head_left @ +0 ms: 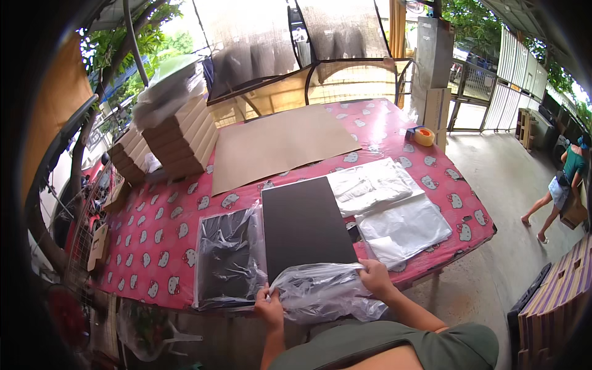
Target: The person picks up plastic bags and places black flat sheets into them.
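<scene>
A flat black panel (306, 225) lies on the table, its near end inside the mouth of a clear plastic bag (327, 293). My left hand (269, 306) pinches the bag's edge at the panel's near left corner. At the near right corner, my right hand (375, 277) grips the other side of the bag's mouth. The rest of the bag hangs crumpled over the table's front edge. Just left of the panel lies another black panel wrapped in clear plastic (228, 259). To the right is a stack of white plastic bags (401, 225).
A large brown cardboard sheet (280, 145) covers the back of the pink patterned table (148, 246). Stacked cardboard boxes (179, 142) stand at the back left, and an orange tape roll (423, 137) at the back right. A person (570, 169) carries a box at far right.
</scene>
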`<state>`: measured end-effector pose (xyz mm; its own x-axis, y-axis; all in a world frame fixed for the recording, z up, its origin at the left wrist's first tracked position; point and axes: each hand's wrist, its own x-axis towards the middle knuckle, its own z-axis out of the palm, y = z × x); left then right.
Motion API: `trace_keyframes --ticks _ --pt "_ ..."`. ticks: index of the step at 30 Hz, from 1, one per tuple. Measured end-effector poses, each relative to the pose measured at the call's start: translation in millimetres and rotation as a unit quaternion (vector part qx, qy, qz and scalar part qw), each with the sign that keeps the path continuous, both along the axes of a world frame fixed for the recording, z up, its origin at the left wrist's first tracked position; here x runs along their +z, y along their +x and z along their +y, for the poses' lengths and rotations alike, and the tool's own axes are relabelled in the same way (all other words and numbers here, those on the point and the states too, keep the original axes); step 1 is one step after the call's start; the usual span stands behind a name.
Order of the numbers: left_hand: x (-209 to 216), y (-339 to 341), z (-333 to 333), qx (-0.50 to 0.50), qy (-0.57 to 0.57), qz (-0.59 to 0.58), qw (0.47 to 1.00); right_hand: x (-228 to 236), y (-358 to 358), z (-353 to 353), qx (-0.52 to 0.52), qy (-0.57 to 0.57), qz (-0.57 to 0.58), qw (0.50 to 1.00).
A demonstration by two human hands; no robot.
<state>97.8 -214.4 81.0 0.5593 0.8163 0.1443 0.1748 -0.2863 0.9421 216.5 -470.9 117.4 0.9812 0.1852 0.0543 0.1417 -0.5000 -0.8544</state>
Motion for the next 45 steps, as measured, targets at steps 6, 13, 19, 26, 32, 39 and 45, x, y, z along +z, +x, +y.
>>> trace_keyframes --ticks 6,13,19,26,32,39,45 --pt "6 -40 -1 -0.017 -0.335 -0.135 0.932 -11 -17 -45 0.011 0.426 0.385 0.819" --pt "83 -30 18 -0.223 -0.472 -0.234 0.82 64 9 -51 0.069 0.464 0.27 0.841" --pt "212 77 45 -0.282 -0.049 -0.271 0.919 202 89 3 0.156 0.402 -0.091 0.898" --pt "163 168 90 -0.243 -0.196 -0.398 0.863 183 171 52 0.036 0.181 -0.373 0.909" --pt "92 185 108 -0.123 -0.12 -0.224 0.959 84 194 66 0.06 0.189 -0.181 0.963" --pt "211 168 96 -0.094 0.126 -0.264 0.952 175 199 72 0.043 0.24 -0.431 0.869" --pt "213 186 105 -0.03 0.054 -0.291 0.955 194 194 96 0.069 0.31 -0.294 0.901"
